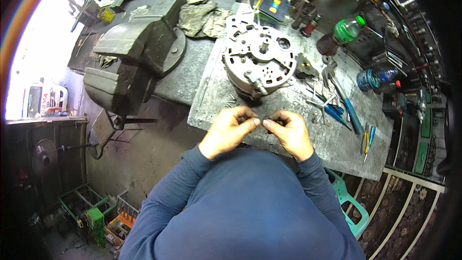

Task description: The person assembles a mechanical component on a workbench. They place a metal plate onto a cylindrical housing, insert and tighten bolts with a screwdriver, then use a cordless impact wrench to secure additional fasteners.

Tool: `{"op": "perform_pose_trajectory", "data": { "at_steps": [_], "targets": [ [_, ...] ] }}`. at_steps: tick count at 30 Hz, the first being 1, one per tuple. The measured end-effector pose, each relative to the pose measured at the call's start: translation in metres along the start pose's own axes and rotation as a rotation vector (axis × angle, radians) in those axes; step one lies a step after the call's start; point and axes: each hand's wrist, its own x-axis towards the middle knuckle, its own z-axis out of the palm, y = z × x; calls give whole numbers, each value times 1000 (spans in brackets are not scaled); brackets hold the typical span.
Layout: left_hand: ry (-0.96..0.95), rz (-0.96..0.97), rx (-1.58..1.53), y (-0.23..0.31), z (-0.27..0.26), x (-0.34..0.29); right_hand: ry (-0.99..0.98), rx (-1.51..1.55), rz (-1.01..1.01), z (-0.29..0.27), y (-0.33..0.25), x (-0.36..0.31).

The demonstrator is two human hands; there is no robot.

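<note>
Both hands meet over the near edge of the metal-topped workbench (207, 108), their fingertips almost touching. My left hand (232, 130) is closed, thumb pressed to the curled fingers. Opposite it, my right hand (289, 132) pinches in the same way. A small dark bit shows between the fingertips, too small to name. Just beyond them stands an alternator (262, 62), round and silver-grey, its shaft pointing up. A few small screws (231, 100) lie on the bench between it and my left hand.
A big bench vise (130, 53) stands at left, with grey rags (202, 17) behind it. Right of the alternator lie a blue-handled hammer (353, 115), pliers (337, 115) and screwdrivers (369, 142). Bottles, including a green one (349, 29), stand farther back. A green stool (353, 207) is below right.
</note>
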Motion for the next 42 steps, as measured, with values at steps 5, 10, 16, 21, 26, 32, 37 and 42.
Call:
{"op": "perform_pose_trajectory", "data": {
  "at_steps": [5,10,16,21,26,32,37,42],
  "targets": [
    [-16,-30,-317,12,-4,0,-17,271,-95,-2,-8,-5],
    [-1,-23,-294,20,1,-1,-16,274,-115,-3,-11,-6],
    [8,83,-73,24,9,-3,-54,0,-263,-10,-13,-4],
    [31,220,45,35,13,-7,-95,-38,-360,-8,-35,-12],
    [233,527,52,53,0,-15,5,-201,-612,-26,-80,-18],
    [83,309,-75,71,-10,-26,-84,-259,-473,-32,-100,-17],
    [78,107,-90,64,-16,-31,3,-265,-396,2,-83,-18],
    [346,400,221,29,-106,32,85,-431,-520,7,-58,-10]
  ]
}}
